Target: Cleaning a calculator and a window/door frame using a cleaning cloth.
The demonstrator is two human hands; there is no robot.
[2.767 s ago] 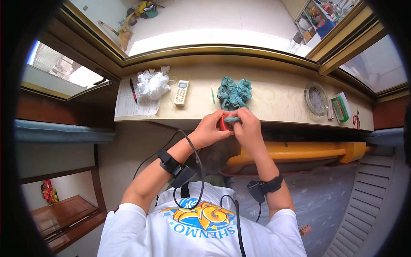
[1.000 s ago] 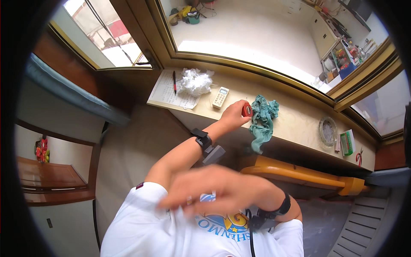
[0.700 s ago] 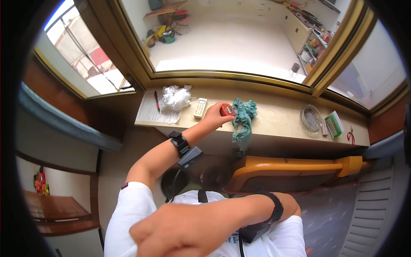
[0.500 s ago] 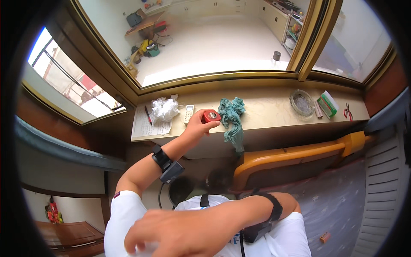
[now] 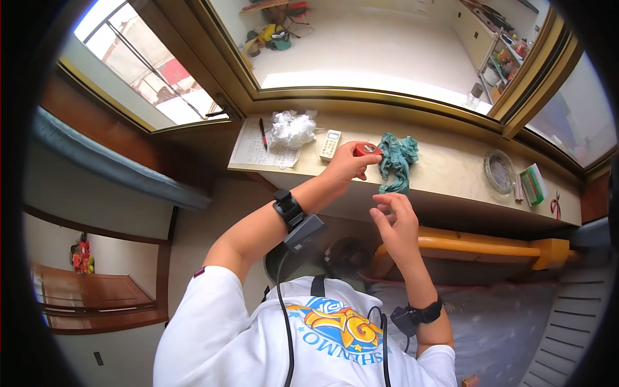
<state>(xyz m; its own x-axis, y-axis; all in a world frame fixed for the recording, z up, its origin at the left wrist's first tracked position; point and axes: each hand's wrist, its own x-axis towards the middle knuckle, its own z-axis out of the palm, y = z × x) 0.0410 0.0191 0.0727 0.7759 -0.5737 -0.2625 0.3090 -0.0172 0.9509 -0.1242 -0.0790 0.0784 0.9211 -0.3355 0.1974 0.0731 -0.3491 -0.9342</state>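
Beside teal cloth (image 5: 396,161) | left hand (image 5: 348,164) fingers clamped on red tape roll (image 5: 367,149) | right hand (image 5: 394,222) below cloth, nearer, fingers apart

**Colours on the window ledge**

The ledge (image 5: 445,169) is pale beige stone, framed by a golden-brown wooden window frame (image 5: 361,98); at the left hand (image 5: 348,164) sits a small red round object (image 5: 367,149) with a dark top; just right of it lies a crumpled teal cloth (image 5: 396,162); to the left, a white remote with grey buttons (image 5: 330,144), a white crumpled plastic bag (image 5: 291,128), and a cream sheet of paper (image 5: 255,143) lined with dark handwriting, a red-and-black pen (image 5: 263,133) on it; far right, a green-and-white box (image 5: 532,185); nearer, an orange-yellow rail (image 5: 477,244); the person's shirt (image 5: 290,342) is white with an orange, yellow and blue print; both wrists carry black straps (image 5: 287,208).
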